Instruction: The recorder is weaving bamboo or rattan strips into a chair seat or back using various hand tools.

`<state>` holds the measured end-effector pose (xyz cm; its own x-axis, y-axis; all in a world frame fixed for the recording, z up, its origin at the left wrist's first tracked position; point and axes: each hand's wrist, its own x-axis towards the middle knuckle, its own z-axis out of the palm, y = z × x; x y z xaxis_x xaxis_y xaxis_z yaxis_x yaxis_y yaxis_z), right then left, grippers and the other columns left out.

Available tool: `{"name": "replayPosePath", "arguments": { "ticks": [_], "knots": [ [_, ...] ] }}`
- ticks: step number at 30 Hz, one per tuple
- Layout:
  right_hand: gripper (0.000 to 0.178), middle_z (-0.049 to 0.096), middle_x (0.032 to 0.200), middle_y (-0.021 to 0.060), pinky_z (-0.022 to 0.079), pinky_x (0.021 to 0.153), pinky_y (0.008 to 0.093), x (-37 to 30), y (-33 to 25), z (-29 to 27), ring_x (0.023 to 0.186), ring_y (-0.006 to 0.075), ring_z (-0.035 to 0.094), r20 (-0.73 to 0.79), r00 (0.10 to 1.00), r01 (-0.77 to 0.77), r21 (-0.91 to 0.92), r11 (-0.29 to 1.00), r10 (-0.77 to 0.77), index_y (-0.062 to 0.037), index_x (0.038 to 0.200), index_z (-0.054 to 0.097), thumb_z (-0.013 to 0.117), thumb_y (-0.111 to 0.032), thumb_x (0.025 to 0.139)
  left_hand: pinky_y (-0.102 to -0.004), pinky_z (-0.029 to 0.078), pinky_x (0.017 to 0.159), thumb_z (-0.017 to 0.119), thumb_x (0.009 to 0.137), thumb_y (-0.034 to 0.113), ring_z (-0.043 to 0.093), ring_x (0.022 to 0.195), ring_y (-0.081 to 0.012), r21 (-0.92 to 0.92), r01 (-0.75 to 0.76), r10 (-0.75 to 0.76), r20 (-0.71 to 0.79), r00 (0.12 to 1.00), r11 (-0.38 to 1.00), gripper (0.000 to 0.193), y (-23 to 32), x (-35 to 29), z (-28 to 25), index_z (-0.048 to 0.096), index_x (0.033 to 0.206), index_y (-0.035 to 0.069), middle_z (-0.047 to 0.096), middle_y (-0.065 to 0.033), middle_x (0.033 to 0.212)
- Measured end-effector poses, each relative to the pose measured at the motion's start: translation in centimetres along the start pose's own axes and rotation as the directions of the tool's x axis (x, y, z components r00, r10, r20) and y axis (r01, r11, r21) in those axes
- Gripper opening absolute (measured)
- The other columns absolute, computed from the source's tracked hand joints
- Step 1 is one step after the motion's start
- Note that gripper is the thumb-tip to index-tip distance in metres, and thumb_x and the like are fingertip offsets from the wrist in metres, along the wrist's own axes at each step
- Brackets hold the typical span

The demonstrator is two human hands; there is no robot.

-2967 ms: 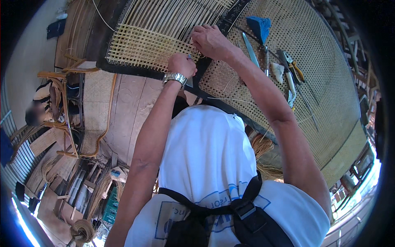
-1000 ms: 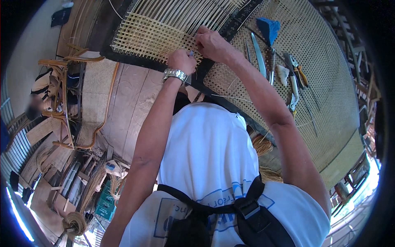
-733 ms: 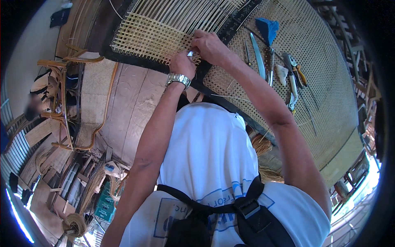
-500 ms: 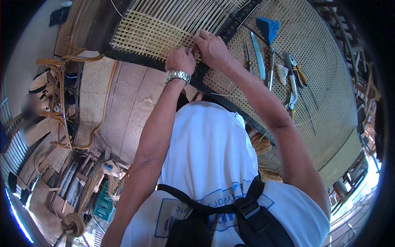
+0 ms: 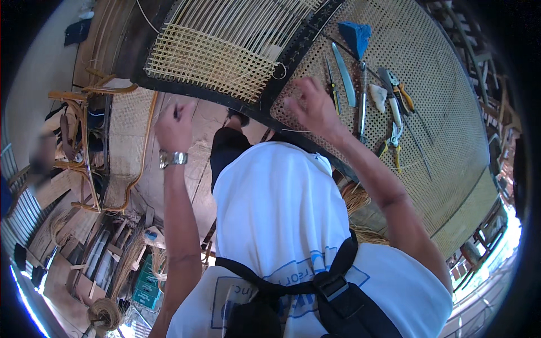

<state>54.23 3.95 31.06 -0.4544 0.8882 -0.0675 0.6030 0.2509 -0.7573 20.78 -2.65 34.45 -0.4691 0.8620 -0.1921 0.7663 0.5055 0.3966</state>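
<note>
A half-woven cane panel (image 5: 211, 59) sits in a dark wooden frame (image 5: 205, 92) ahead of me; parallel strands run bare beyond its tight near weave. A loose cane loop (image 5: 279, 70) curls at its right edge. My left hand (image 5: 173, 130), with a metal watch on the wrist, hovers apart from the frame, over the floor to its left. Its fingers are curled and slightly blurred, with a dark spot between them that I cannot make out. Over the mesh right of the frame hangs my right hand (image 5: 318, 110), fingers bent but apart, nothing visible in them.
Beside my right hand, a blue wedge-shaped piece (image 5: 355, 38), a pale blue blade (image 5: 345, 76), a metal-shafted tool (image 5: 362, 107) and pliers (image 5: 401, 93) lie on cane mesh (image 5: 445, 107). At left stand a rattan chair (image 5: 132, 143) and a partly visible person (image 5: 67, 138).
Both hands have left the weave's near right corner. My left hand moved left and nearer to me, my right hand right and slightly nearer. The cane loop now shows.
</note>
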Motion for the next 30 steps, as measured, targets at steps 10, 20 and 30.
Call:
{"name": "replayPosePath", "arguments": {
  "ticks": [10, 20, 30],
  "knots": [
    [0.028, 0.067, 0.079, 0.0026, 0.048, 0.061, 0.0259, 5.7, 3.5, 3.5, 0.067, 0.0102, 0.061, 0.015, 0.858, -0.47, 0.425, 0.774, 0.513, -0.0006, 0.102, 0.07, 0.071, -0.026, 0.092, -0.0477, 0.054, 0.081, 0.063, 0.093, 0.031, 0.067, 0.095, -0.036, 0.178, -0.332, 0.266, 0.315, 0.911, 0.926, 0.025, 7.8, 3.1, 8.0, 0.069, 0.105, 0.01, 0.065, -0.0146, 0.107],
    [0.016, 0.066, 0.087, 0.0101, 0.05, 0.059, 0.0376, 7.2, 3.3, 4.9, 0.066, 0.0238, 0.061, -0.086, 0.973, -0.211, 0.028, 0.977, 0.213, -0.0106, 0.104, 0.069, 0.069, -0.017, 0.089, -0.0457, 0.054, 0.082, 0.068, 0.09, 0.032, 0.067, 0.094, -0.0347, 0.086, -0.308, 0.263, 0.338, 0.904, 0.948, 0.028, 8.7, 3.2, 7.7, 0.071, 0.097, 0.006, 0.07, -0.0155, 0.099],
    [0.026, 0.061, 0.084, -0.0046, 0.045, 0.072, 0.0257, 7.5, 3.0, 3.1, 0.079, 0.008, 0.055, 0.098, 0.915, -0.353, 0.664, 0.659, 0.391, -0.0044, 0.103, 0.071, 0.072, -0.029, 0.094, -0.0479, 0.054, 0.079, 0.067, 0.09, 0.034, 0.068, 0.091, -0.0379, 0.158, -0.272, 0.184, 0.423, 0.887, 0.949, 0.029, 8.4, 4.2, 7.3, 0.073, 0.098, 0.008, 0.071, -0.0183, 0.096]
  ]
}}
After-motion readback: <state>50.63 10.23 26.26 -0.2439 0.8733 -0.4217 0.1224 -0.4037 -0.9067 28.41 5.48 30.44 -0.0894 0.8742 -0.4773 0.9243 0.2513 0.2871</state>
